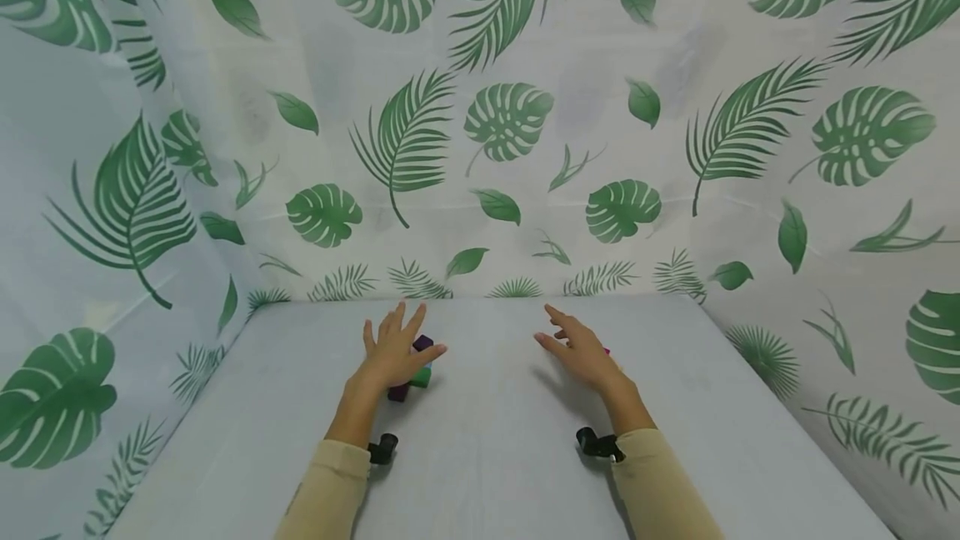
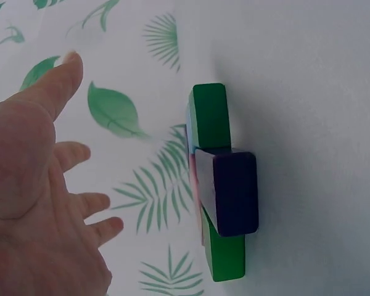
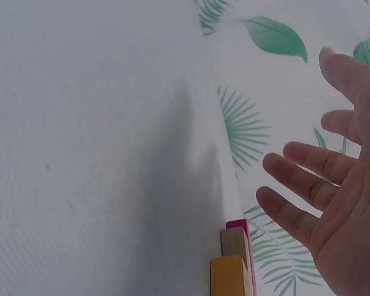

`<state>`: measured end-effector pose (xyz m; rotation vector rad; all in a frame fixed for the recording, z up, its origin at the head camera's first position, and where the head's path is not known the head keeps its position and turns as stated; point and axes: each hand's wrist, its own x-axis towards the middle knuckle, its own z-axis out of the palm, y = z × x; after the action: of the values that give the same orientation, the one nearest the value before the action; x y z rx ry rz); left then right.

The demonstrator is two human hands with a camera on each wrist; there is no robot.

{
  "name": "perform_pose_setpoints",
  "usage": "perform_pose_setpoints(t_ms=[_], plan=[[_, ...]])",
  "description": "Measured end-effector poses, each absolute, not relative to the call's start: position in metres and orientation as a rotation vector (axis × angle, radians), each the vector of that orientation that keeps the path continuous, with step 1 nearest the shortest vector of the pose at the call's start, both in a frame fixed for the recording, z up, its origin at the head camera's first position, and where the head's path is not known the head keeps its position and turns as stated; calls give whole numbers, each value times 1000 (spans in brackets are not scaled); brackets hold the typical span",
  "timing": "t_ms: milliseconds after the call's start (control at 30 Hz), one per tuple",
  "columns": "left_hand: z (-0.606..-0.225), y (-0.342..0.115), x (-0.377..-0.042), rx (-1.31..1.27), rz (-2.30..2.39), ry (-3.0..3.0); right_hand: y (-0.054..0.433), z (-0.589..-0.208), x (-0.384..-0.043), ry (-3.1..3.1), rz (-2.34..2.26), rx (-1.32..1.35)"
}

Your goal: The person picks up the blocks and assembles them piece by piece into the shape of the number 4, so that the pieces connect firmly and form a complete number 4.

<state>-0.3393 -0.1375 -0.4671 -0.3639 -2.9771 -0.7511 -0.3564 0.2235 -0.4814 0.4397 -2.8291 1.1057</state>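
My left hand [image 1: 393,355] hovers with spread fingers over a small group of blocks on the left of the table. In the left wrist view the group shows a dark purple block [image 2: 237,194] between two green blocks, the upper green block [image 2: 211,116] and the lower green block [image 2: 227,253]. Pale blue and pink edges peek out behind them. Over the right side, my right hand [image 1: 588,352] is held with fingers loosely extended, touching nothing. Beneath it lie an orange block [image 3: 227,276], a tan block [image 3: 233,242] and a magenta piece [image 3: 237,223], mostly hidden in the head view.
A white-covered table [image 1: 487,440] spreads under both arms. Behind it and at both sides hangs a white curtain [image 1: 570,48] printed with green leaves. Each wrist carries a small black camera, such as the left wrist camera [image 1: 384,448].
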Motion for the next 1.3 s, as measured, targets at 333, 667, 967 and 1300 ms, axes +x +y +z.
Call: perform_pose_setpoints(t_ms=[333, 667, 967, 1300], plan=[[-464, -145, -340, -402, -835, -2926, 229, -478, -352, -2808, 1153, 418], [-462, -153, -341, -453, -1029, -2926, 235, -475, -354, -2817, 1114, 398], [-463, -153, -339, -458, -1049, -2976, 246, -472, -355, -2878, 1117, 313], [-466, -159, -337, -448, -1052, -3048, 262, -472, -354, -2979, 1046, 299]])
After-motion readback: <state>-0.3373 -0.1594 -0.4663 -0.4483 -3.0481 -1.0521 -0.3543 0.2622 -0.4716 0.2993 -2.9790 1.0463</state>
